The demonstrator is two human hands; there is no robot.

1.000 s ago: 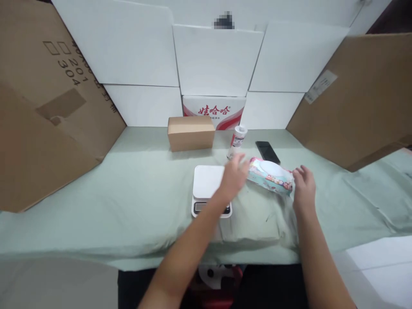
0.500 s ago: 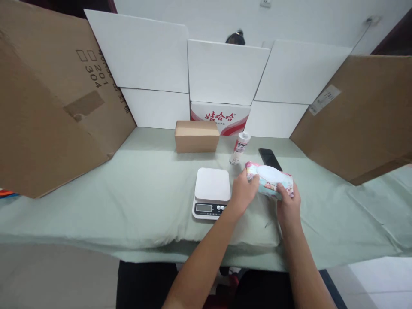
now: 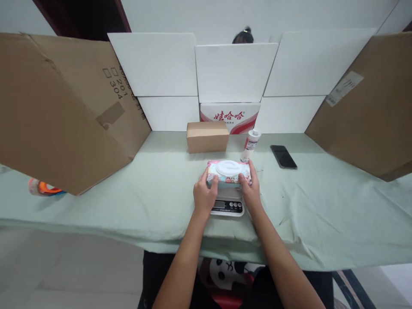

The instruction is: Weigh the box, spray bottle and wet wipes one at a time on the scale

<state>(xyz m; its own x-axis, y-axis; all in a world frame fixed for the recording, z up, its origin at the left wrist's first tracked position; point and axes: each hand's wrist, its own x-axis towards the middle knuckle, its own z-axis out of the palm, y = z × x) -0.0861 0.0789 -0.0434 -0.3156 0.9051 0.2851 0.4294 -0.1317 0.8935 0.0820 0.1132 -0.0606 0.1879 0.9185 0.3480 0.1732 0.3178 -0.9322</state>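
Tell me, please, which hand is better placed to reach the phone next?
Right. The right hand grips the wipes pack at its right end, on the side where the phone lies. The left hand would have to cross over the pack and scale.

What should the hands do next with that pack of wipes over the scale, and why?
Probably let go and draw both hands back. The left hand and right hand grip the two ends of the wipes pack, which sits over the platform of the scale. The display in front is uncovered, but any reading likely won't be true while the hands bear on the pack.
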